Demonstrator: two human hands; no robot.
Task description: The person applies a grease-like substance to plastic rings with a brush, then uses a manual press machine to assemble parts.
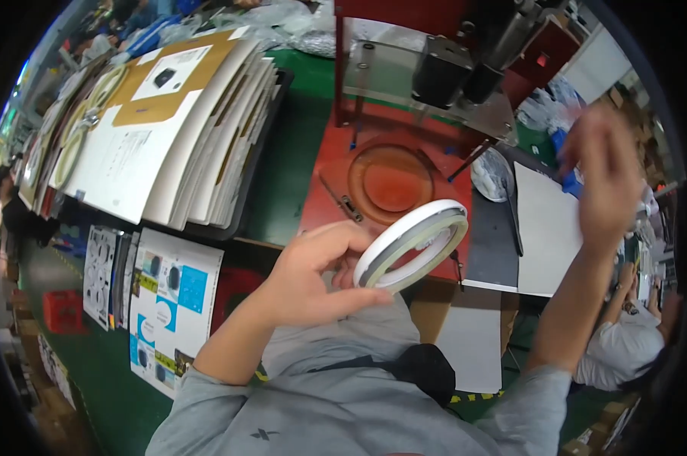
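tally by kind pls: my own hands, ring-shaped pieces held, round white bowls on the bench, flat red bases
Own hands, left hand and right hand: 2
Held ring-shaped piece: 1
Round white bowl: 1
Flat red base: 1
Total: 5

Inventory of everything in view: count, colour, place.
Hollow ring part: 1, white, grey and pale green, in left hand
Framed metal press: 1, red, top centre
Boxy block: 1, black, on press
Round dish: 1, white, right of press
Flat board: 1, white, right
Printed cardboard sheets: many, white and brown, upper left
Shallow tray: 1, black, under sheets
Printed panel: 1, white and blue, lower left
Plastic bags: several, clear, top
Co-worker: 1, white shirt, right
Left hand: 1, centre
Right hand: 1, blurred, raised right
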